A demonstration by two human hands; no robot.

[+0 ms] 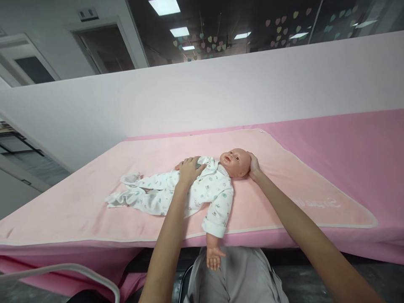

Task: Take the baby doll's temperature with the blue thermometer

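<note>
A baby doll (208, 185) in a white printed sleepsuit lies on its back, head to the right and feet to the left. My left hand (190, 169) rests over the doll's belly and far sleeve, thumb apart from the fingers; a small grey patch shows beside the thumb. Against the crown of the doll's head (240, 162), my right hand (254, 166) is cupped, with its fingertips partly hidden behind the head. The doll's near arm hangs over the front edge, palm showing. Its far hand peeks out left of my left hand.
Under the doll lies a peach mat (78, 202) with a pale border, on a pink-covered table (347, 147). A white partition (202, 97) stands along the back, with dark glass above. A pale curved rail (72, 267) is at lower left, and my grey-clothed lap is at the front edge.
</note>
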